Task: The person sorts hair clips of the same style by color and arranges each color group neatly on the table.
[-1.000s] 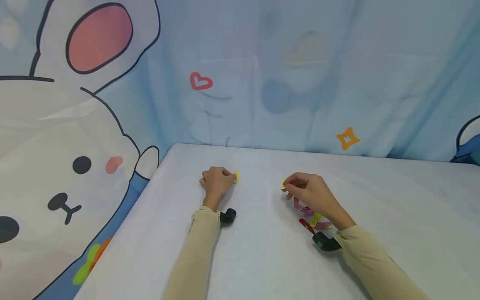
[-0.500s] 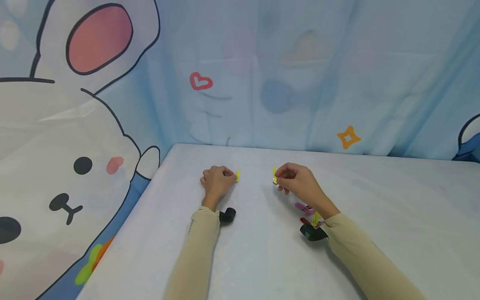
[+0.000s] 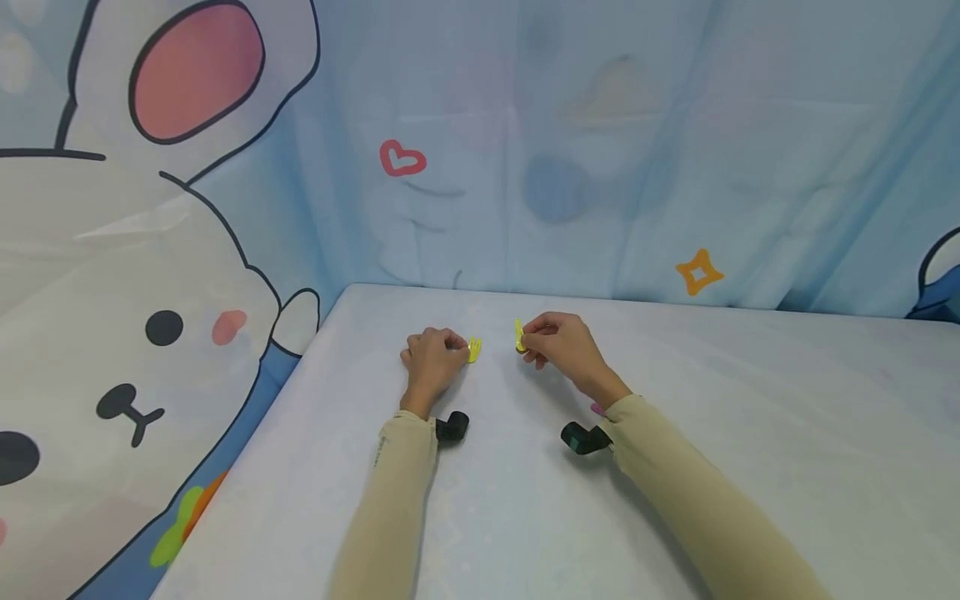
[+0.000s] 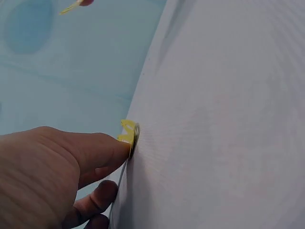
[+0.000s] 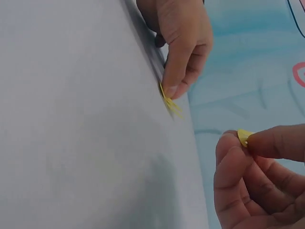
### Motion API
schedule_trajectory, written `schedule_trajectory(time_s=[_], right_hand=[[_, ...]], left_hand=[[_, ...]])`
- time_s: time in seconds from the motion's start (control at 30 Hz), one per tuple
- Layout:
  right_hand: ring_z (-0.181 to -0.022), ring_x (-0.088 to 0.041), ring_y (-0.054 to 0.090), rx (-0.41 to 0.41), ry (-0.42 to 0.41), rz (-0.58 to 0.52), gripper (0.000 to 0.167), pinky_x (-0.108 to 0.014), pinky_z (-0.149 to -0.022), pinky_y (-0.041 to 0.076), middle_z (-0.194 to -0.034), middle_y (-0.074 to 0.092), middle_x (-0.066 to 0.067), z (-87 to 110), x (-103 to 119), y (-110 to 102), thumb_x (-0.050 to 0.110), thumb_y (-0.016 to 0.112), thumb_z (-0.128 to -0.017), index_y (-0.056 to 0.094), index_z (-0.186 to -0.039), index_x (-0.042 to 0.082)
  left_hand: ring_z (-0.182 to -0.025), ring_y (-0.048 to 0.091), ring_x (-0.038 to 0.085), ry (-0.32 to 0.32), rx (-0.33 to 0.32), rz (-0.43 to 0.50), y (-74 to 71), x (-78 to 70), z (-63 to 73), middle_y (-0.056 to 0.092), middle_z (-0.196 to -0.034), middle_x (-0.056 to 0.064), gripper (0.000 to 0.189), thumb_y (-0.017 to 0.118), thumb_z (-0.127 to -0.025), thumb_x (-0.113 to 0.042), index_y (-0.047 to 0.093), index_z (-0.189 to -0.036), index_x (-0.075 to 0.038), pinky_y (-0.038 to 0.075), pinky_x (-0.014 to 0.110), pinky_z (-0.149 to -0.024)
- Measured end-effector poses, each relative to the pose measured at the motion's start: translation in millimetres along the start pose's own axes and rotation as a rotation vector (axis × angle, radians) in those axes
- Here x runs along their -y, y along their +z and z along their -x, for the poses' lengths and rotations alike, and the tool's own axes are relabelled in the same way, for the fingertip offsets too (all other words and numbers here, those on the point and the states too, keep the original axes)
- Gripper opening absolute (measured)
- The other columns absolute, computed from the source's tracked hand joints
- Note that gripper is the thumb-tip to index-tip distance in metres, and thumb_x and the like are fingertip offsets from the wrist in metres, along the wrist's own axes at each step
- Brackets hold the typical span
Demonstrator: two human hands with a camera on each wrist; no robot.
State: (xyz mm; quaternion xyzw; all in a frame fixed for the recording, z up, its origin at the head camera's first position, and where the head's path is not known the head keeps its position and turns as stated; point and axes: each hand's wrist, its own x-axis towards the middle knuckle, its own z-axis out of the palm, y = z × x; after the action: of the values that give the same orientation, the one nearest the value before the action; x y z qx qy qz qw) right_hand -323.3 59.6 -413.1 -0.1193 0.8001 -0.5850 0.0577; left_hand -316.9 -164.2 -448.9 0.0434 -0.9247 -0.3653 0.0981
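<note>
My left hand [image 3: 431, 362] rests on the white table, pinching a small yellow hair clip [image 3: 474, 350] between thumb and fingers. Seen from the left wrist, this clip [image 4: 127, 131] stands on edge and shows a metal rim and pronged yellow cut-outs. To the right of it, my right hand [image 3: 566, 346] is raised over the table with a second yellow hair clip [image 3: 519, 336] pinched upright at the fingertips. Only a bit of this clip [image 5: 243, 137] sticks out between thumb and forefinger in the right wrist view. A short gap separates the two clips.
A pink clip [image 3: 597, 409] peeks out by the right sleeve [image 3: 690, 483], which hides the rest of the pile. Black wrist cameras [image 3: 585, 438] jut from both cuffs. Behind the table [image 3: 510, 517] hangs a blue printed curtain [image 3: 465, 225].
My right hand has travelled left and away from me with its yellow clip, toward the left hand. Its sleeve now covers most of the clip pile. The left hand has stayed in place, its clip turned slightly.
</note>
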Motion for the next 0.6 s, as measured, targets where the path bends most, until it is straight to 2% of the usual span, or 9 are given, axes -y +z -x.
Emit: schedule_trajectory(time_s=[0.17, 0.3, 0.6], right_hand=[[-0.075, -0.015, 0.068, -0.019, 0.132, -0.062, 0.020, -0.024, -0.066, 0.054, -0.097, 0.076, -0.015, -10.3, 0.6, 14.8, 0.009, 0.068, -0.102, 0.070, -0.112, -0.008], [-0.071, -0.012, 0.063, -0.060, 0.229, -0.052, 0.020, -0.023, -0.062, 0.052, -0.089, 0.073, -0.008, -18.1, 1.2, 27.1, 0.011, 0.071, -0.100, 0.073, -0.110, -0.006], [-0.055, -0.009, 0.060, -0.004, 0.300, 0.040, 0.018, -0.020, -0.055, 0.049, -0.075, 0.070, -0.008, -28.1, -1.8, 46.5, 0.008, 0.069, -0.099, 0.071, -0.108, -0.007]], left_hand=[[-0.123, 0.050, 0.041, 0.024, 0.002, -0.020, -0.3, 1.9, -2.3, 0.068, -0.115, 0.011, 0.008, 0.073, -0.096, -0.014, 0.079, -0.100, -0.012, 0.030, 0.058, -0.101], [-0.120, 0.050, 0.038, 0.031, 0.008, -0.046, 0.4, 3.3, -3.6, 0.067, -0.113, 0.009, 0.011, 0.072, -0.096, -0.015, 0.080, -0.103, -0.012, 0.031, 0.057, -0.100], [-0.118, 0.052, 0.038, 0.057, 0.019, -0.060, -0.3, 4.4, -3.3, 0.067, -0.113, 0.010, 0.013, 0.070, -0.097, -0.016, 0.080, -0.104, -0.012, 0.032, 0.058, -0.099]])
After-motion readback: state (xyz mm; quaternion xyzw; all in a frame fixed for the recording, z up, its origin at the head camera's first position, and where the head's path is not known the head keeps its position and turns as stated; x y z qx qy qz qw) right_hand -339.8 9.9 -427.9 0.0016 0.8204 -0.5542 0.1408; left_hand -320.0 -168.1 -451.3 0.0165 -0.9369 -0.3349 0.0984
